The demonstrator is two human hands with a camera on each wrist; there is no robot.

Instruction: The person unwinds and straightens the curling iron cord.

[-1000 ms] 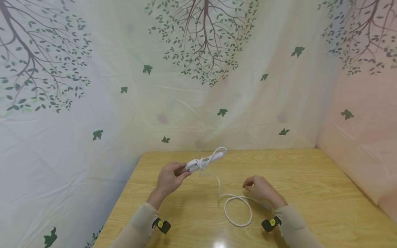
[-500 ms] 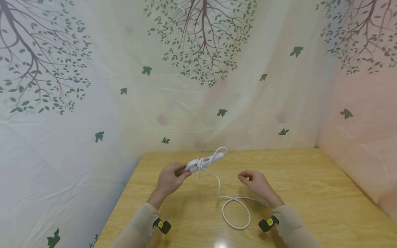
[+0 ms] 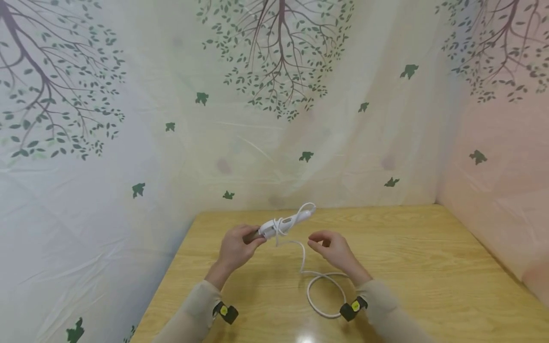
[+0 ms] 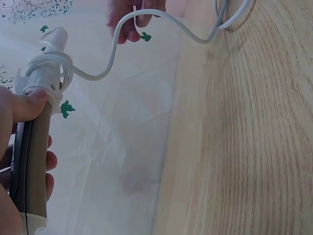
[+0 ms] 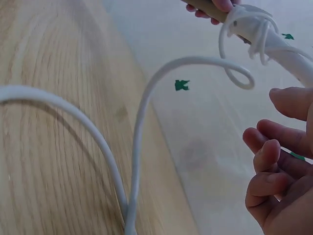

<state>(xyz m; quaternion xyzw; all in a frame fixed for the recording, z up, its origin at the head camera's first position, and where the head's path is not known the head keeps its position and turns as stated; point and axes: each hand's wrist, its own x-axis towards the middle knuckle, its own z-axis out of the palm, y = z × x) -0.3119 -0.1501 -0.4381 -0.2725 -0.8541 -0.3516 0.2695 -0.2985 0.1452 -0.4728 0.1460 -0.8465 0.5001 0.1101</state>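
Observation:
My left hand (image 3: pixel 235 250) grips the brown barrel (image 4: pixel 38 156) of a curling iron and holds it raised over the table, tilted. The iron's white handle (image 3: pixel 288 222) points away to the upper right. White cord (image 4: pixel 51 58) is wound around the handle near its collar, and another loop arcs at the handle's end. From there the cord (image 5: pixel 139 122) drops to the table. My right hand (image 3: pixel 336 250), fingers loosely bent, hovers right of the hanging cord with nothing in its grasp. In the right wrist view its fingers (image 5: pixel 266 156) stand apart from cord and handle.
On the wooden table (image 3: pixel 429 267) the cord lies in a round loop (image 3: pixel 315 307), partly under my right wrist, which hides the plug end. A pale printed sheet (image 3: pixel 266 166) hangs behind the table and along both sides. Each sleeve carries a black wrist camera (image 3: pixel 226 312).
My right hand has moved left, from above the plug end toward the iron and its hanging cord. The plug showed half a second ago and is now covered. My left hand barely shifts.

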